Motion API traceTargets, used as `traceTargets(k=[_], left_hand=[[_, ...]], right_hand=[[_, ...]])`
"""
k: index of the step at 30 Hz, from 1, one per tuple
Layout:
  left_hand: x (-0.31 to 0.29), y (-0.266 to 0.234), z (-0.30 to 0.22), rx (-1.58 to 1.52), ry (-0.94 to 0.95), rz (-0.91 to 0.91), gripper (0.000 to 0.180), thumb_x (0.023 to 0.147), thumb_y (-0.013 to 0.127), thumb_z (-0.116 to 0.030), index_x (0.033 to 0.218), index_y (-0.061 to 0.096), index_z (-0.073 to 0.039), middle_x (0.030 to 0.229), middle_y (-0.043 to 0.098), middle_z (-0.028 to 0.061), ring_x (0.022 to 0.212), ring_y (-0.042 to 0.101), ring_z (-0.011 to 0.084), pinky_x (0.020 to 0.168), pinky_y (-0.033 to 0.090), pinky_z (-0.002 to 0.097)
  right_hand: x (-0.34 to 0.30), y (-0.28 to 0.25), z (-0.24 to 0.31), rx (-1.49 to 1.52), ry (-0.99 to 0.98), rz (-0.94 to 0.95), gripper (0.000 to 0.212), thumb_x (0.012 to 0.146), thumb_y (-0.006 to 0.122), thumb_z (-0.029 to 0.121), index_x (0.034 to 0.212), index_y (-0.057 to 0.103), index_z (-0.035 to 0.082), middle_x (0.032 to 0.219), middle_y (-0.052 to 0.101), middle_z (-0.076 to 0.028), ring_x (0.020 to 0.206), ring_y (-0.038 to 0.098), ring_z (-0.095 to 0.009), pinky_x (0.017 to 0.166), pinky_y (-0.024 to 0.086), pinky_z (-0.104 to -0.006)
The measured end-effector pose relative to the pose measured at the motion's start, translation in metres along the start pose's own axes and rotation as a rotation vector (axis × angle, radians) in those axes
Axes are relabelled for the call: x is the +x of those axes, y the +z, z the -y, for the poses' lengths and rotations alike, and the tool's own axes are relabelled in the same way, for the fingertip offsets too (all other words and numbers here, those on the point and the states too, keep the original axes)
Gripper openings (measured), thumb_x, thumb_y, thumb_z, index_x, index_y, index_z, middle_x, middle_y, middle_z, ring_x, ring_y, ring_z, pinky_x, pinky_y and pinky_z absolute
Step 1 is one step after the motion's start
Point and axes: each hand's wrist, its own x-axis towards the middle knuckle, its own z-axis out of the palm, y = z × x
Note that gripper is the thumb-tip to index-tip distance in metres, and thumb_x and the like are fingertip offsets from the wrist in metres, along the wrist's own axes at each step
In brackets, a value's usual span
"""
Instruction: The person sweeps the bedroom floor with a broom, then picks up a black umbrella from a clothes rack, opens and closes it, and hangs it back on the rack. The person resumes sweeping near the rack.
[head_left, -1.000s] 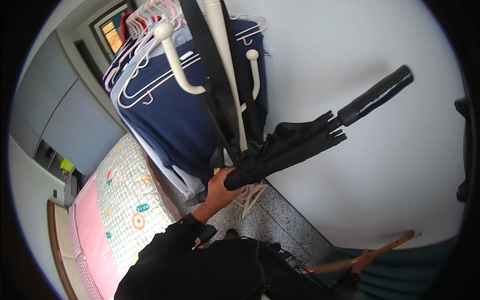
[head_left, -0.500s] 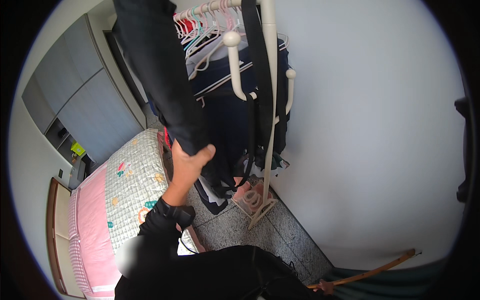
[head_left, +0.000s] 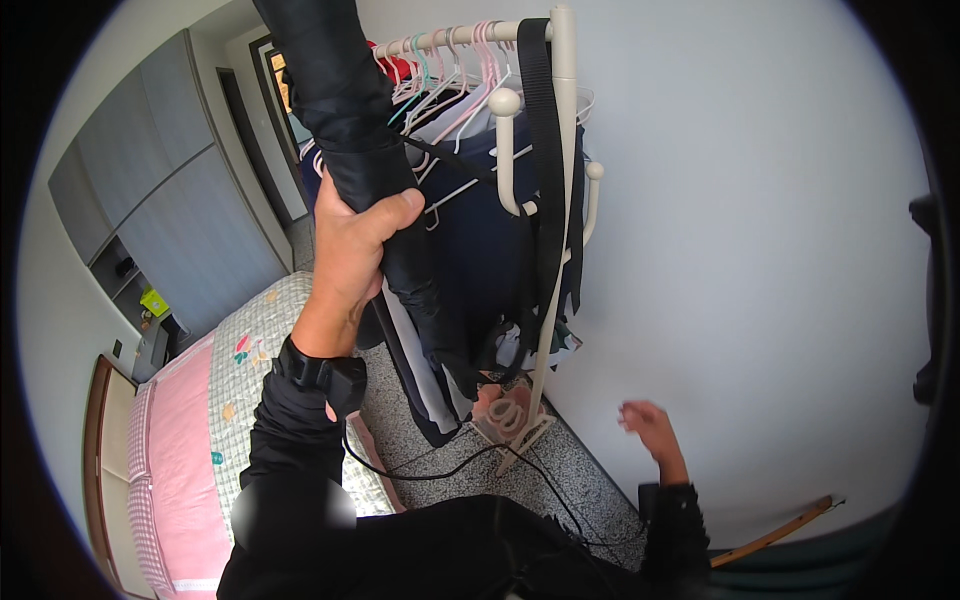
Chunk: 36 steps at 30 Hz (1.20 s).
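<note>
My left hand (head_left: 350, 235) is wrapped round a long black fabric bag (head_left: 345, 110), thumb across its front. The bag slants from the top of the view down toward the coat rack, and its upper end is cut off. A thin black strap runs from it toward a cream hook (head_left: 506, 150); whether it hangs on that hook I cannot tell. My right hand (head_left: 650, 425) is raised before the white wall at the lower right, fingers loosely bent and apart, nothing visible in them. Right behind the bag stands the cream clothes rack (head_left: 565, 90) with dark clothes (head_left: 470, 250) on it.
Pink and white hangers (head_left: 485, 60) line the rail, and a wide black strap (head_left: 541, 150) hangs over its end. A clear box (head_left: 505, 425) sits by the rack's foot. Left is a bed with a quilt (head_left: 260, 340). A wooden bar (head_left: 775, 532) lies lower right. A black cable (head_left: 440, 472) crosses my front.
My left hand has risen, still gripping the bag. My right hand has come up from the lower edge, away from beside the wooden bar. The view has shifted slightly.
</note>
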Motion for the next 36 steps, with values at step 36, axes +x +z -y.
traceTargets(k=[36], left_hand=[[0.025, 0.019, -0.028, -0.022, -0.019, 0.011, 0.039, 0.076, 0.077, -0.016, 0.108, 0.064, 0.001, 0.091, 0.069, 0.0114, 0.078, 0.069, 0.0220, 0.074, 0.059, 0.0360]], right_hand=[[0.144, 0.148, 0.447, 0.571, -0.825, 0.721, 0.034, 0.109, 0.049, 0.013, 0.137, 0.056, -0.004, 0.109, 0.070, -0.018, 0.061, 0.063, -0.021, 0.058, 0.053, -0.0326]])
